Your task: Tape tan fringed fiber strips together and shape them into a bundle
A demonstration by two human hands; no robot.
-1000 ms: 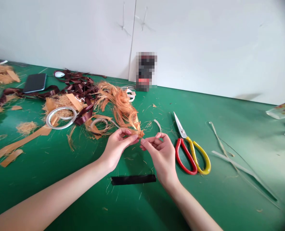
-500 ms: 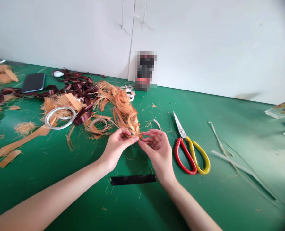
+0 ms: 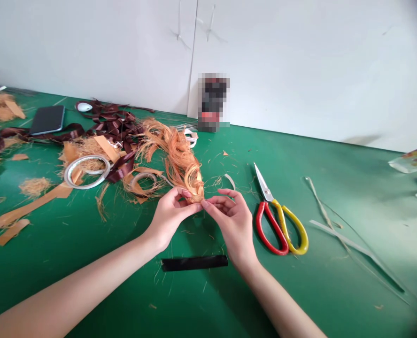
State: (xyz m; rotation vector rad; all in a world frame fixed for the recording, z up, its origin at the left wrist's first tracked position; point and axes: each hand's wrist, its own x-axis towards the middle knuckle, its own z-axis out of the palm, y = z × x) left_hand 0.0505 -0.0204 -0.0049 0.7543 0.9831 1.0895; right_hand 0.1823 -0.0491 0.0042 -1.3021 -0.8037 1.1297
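My left hand (image 3: 168, 213) pinches the near end of a frayed orange ribbon bundle (image 3: 180, 157) between thumb and fingers. My right hand (image 3: 231, 220) meets it from the right, its thumb and forefinger pressed on the same ribbon end while the other fingers curl loosely. The bundle trails back and left over the green table (image 3: 335, 244). A black strip (image 3: 194, 263) lies flat just below my wrists. Red-and-yellow scissors (image 3: 277, 216) lie closed right beside my right hand.
Dark brown ribbon (image 3: 113, 124), orange scraps, frayed fibre tufts and a tape roll (image 3: 86, 171) clutter the left. A phone (image 3: 47, 119) lies at the far left. Pale thin strips (image 3: 342, 237) stretch across the right. A small dark object (image 3: 212, 103) stands against the white wall.
My right hand's fingers opened and then closed again on the ribbon end, shifting slightly left and up. The left hand kept its pinch almost still.
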